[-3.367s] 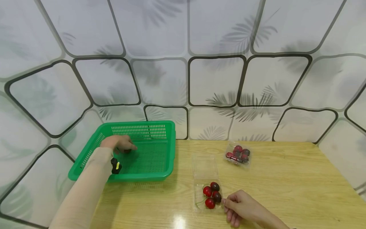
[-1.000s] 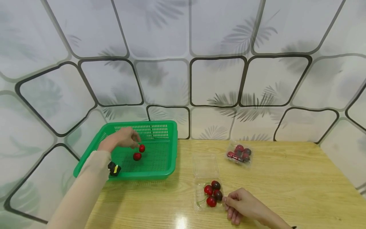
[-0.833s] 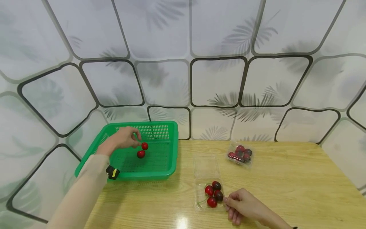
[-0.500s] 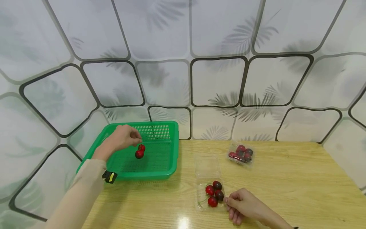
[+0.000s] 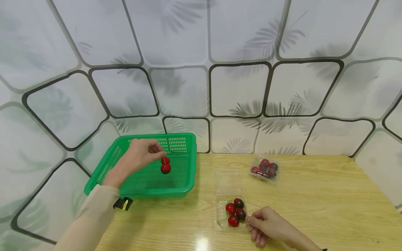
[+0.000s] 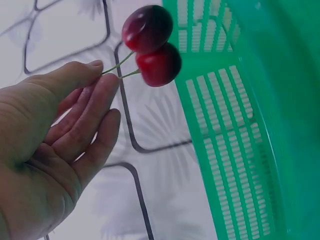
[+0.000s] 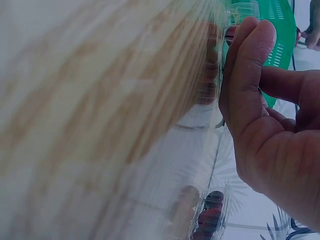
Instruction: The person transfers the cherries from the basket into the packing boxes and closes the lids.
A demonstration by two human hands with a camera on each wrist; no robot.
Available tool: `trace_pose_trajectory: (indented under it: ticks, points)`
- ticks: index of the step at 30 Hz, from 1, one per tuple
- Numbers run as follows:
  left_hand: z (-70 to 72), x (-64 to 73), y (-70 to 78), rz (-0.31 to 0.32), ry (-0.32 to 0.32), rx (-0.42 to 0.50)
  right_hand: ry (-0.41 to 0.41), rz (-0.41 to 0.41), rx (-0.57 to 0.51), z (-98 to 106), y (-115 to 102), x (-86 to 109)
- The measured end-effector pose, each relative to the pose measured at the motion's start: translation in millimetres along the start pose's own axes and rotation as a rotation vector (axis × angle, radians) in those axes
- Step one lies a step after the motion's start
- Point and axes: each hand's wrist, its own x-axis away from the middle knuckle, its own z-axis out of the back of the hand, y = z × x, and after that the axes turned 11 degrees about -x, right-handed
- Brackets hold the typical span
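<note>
My left hand (image 5: 141, 153) pinches the green stems of two dark red cherries (image 5: 165, 169) between thumb and fingertips. The pair hangs over the green plastic basket (image 5: 154, 191), near its middle in the head view. In the left wrist view both cherries (image 6: 159, 65) show just past the fingertips, one overlapping the other. At the front, a hinged clear plastic box (image 5: 221, 211) lies with its lid (image 5: 228, 183) folded back, several cherries (image 5: 233, 220) inside. With thumb and index finger, my right hand (image 5: 265, 225) holds that box's right edge.
A second clear plastic box (image 5: 264, 169), with several cherries in it, stands behind and right of the front one. The wooden table (image 5: 323, 195) reaches back to a patterned wall covering (image 5: 233, 90). The basket stands close to that wall on the left.
My left hand, earlier down inside the basket, has lifted two cherries by their stems and moved slightly right with them. The right hand stays at the box's edge.
</note>
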Motion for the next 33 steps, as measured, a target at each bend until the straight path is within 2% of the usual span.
trace_pose_trajectory:
  ticks: [4,12,17,24,33]
  points:
    - [-5.2,8.0,13.1,-0.029,0.038,0.05,-0.004,0.007,0.008,-0.2,0.4,0.0]
    - [-14.5,18.3,33.4,-0.026,0.072,0.17,-0.009,0.015,0.004,-1.1,-1.5,0.5]
    - [-21.3,25.2,45.0,-0.001,0.04,0.257,-0.008,0.012,0.002,-1.7,-1.9,1.3]
    - [-29.5,32.7,66.5,0.027,-0.045,0.403,-0.012,0.011,-0.001,-1.9,-2.0,2.1]
    - [-45.5,38.9,89.4,-0.018,-0.102,0.457,-0.007,0.008,0.008,-2.8,-2.3,2.2]
